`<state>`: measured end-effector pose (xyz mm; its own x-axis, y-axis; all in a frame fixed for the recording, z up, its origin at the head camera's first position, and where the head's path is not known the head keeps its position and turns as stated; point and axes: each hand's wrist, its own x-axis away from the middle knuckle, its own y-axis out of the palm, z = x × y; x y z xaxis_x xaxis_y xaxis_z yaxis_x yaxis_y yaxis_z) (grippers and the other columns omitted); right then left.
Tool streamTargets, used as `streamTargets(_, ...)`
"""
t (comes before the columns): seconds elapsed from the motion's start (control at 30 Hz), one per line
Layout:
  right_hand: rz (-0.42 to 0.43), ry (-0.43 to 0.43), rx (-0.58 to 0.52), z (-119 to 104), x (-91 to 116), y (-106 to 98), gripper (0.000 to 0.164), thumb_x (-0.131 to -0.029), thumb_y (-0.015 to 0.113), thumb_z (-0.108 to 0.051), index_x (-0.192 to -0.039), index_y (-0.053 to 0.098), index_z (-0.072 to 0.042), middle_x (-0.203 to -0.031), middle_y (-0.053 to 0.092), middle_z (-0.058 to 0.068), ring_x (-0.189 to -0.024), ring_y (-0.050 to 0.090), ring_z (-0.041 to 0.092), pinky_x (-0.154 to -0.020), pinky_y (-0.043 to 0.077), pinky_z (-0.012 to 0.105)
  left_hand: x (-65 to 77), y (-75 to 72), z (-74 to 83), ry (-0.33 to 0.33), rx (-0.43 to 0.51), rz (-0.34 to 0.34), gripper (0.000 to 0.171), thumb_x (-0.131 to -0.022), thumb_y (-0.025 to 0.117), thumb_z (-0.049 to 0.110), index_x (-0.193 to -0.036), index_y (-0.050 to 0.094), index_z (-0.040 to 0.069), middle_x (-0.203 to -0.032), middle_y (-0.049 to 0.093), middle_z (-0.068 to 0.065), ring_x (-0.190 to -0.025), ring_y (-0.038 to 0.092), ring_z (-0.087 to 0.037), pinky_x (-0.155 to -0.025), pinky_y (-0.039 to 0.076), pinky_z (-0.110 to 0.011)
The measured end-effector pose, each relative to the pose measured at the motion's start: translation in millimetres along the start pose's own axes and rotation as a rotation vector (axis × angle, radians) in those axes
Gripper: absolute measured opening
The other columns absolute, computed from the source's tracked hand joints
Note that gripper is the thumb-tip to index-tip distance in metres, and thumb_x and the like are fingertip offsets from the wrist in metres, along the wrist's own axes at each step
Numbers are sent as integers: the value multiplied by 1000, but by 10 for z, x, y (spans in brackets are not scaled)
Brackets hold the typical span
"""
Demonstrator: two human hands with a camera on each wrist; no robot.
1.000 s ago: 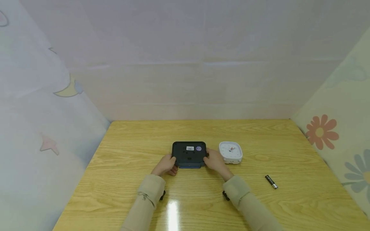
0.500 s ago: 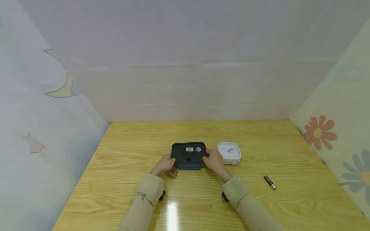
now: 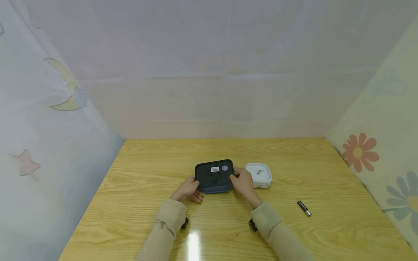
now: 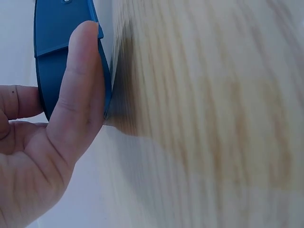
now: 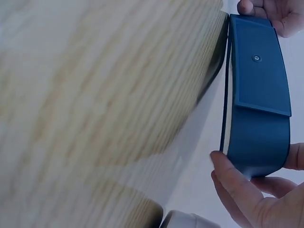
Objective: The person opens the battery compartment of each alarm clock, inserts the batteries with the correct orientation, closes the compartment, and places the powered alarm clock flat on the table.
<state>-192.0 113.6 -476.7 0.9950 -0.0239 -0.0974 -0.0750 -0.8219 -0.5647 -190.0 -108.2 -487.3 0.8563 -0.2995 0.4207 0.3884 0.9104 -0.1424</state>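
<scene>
Between the left hand (image 3: 188, 189) and the right hand (image 3: 244, 181), neither plainly nearer, sits a flat device (image 3: 209, 176), its long axis running hand to hand, right end tilted up from the surface (image 3: 156, 156). Both hands pinch an end, thumb against fingers. Its black face carries a white label (image 3: 214, 169) and purple sticker (image 3: 224, 168); its near side is blue. Whether its left end touches down is hard to tell.

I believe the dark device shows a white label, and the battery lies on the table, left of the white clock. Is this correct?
Not entirely: the battery lies to the right of the white clock, as the head view shows. It is on the table, and the dark device shows a white label.
</scene>
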Motion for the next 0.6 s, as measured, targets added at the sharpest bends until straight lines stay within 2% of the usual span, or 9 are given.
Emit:
streamTargets(0.13,30,-11,-23,-9,-1,-27,43,-78,57,-4,-120,55,3,-114,57,25,-93,60,34,-75,50,43,-22,15,-3,0,26,-10,36,-96,23,7,-122,32,-16,-71,60,-19,-52,60,-22,-55,54,-39)
streamTargets(0.2,37,-16,-20,-9,-3,-43,43,-78,57,-5,-120,55,3,-114,56,26,-92,60,35,-75,50,44,-34,22,-3,-2,42,-16,37,-96,22,6,-124,31,-17,-72,60,-20,-53,60,-22,-56,54,-39)
streamTargets(0.6,26,-21,-41,-96,-28,-165,47,-77,60,-7,-123,54,1,-113,56,25,-81,62,29,-56,49,29,-65,68,26,2,100,-42,40,-95,20,3,-131,22,-15,-76,59,-22,-54,60,-20,-56,54,-38)
